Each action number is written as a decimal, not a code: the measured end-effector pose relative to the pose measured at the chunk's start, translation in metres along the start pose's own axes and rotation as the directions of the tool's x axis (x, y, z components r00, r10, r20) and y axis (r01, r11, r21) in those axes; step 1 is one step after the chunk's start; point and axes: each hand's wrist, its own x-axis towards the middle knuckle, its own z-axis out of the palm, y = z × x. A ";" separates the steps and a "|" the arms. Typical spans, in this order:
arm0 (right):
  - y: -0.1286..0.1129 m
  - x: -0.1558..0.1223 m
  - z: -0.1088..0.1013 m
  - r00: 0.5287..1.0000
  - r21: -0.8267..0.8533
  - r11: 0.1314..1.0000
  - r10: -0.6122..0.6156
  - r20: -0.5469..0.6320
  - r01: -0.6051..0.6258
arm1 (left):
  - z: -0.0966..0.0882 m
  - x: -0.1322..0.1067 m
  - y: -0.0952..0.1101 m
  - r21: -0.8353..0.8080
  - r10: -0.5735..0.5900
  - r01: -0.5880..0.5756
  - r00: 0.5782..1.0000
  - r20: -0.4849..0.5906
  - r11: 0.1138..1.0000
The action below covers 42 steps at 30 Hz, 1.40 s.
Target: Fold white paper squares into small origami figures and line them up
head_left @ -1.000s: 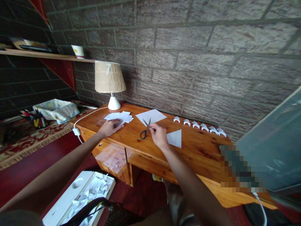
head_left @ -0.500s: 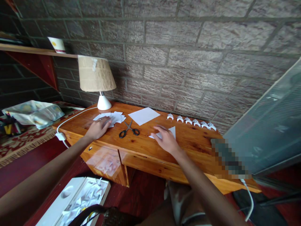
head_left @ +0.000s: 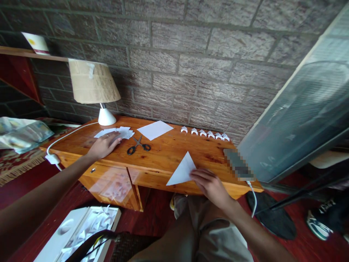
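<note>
My left hand (head_left: 105,145) lies flat with its fingers stretched over a loose pile of white paper pieces (head_left: 125,132) at the desk's left. Pinched in my right hand (head_left: 211,185) is a white paper triangle (head_left: 181,171), raised by its right corner at the front edge of the desk. Between the hands, scissors (head_left: 139,143) with black handles lie with blades spread. Behind them rests a flat white paper sheet (head_left: 155,130). Several small folded paper shapes (head_left: 202,133) stand in a row along the back edge.
A lamp (head_left: 94,82) stands at the back left, its cable running over the desk's left end. A blurred dark device (head_left: 237,163) with a white cable lies at the right. On the floor, a white box (head_left: 65,229) holds folded paper. A shoe (head_left: 319,225) shows far right.
My right hand has taken up the paper triangle from the desk and brought it toward me and the front edge. My left hand stays on the paper pile. The view has shifted right.
</note>
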 end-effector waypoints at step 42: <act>0.126 0.139 0.014 0.802 0.814 0.266 0.484 0.351 -0.517 | 0.104 0.154 0.236 -0.933 0.199 0.354 0.911 0.360 0.066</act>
